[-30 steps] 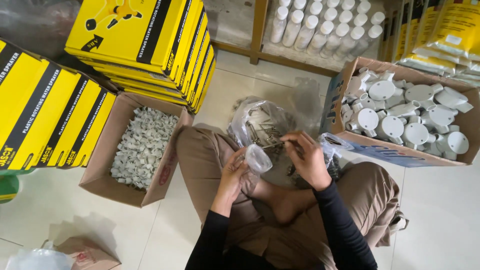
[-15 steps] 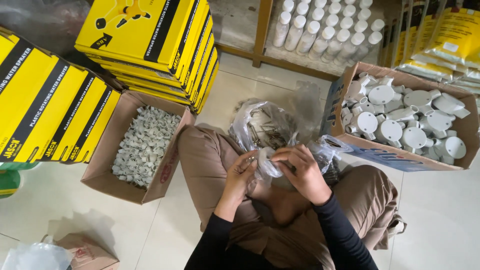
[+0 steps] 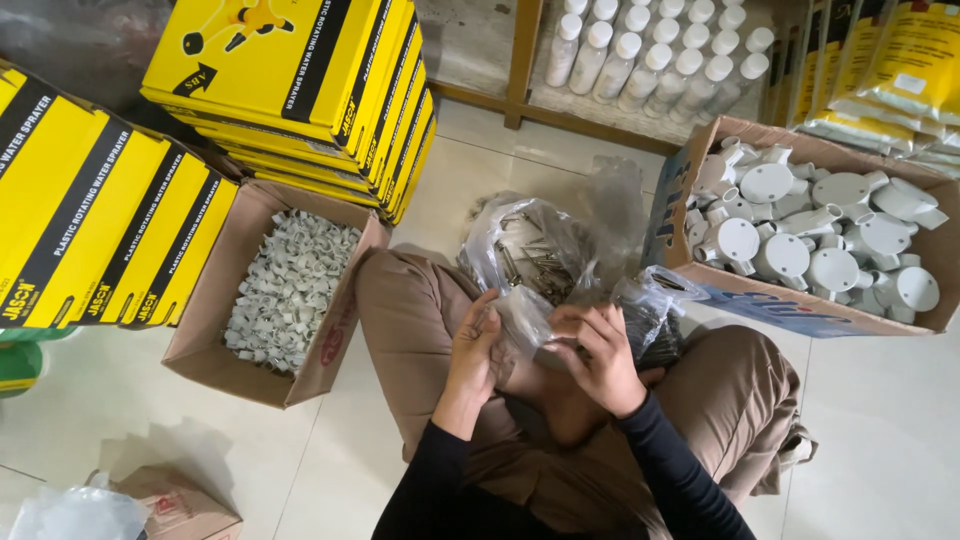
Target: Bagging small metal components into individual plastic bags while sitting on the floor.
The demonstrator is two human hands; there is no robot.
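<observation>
The person sits cross-legged on the tiled floor (image 3: 900,420). Both hands meet above the lap. The left hand (image 3: 472,352) and the right hand (image 3: 598,358) each grip one side of a small clear plastic bag (image 3: 527,318), fingers curled onto the film (its contents cannot be made out). The small bag sits between the two hands, just above the knees.

Directly beyond the hands lies a larger clear plastic bag (image 3: 530,245) holding long metal screws, resting against the legs. A second clear bag with dark contents (image 3: 650,315) lies just beside the right hand.

To the left stands an open cardboard box (image 3: 330,345) filled with small white plastic fittings. To the right, another carton (image 3: 740,295) holds round white junction boxes. Stacked yellow boxes (image 3: 290,80) sit at the upper left.
</observation>
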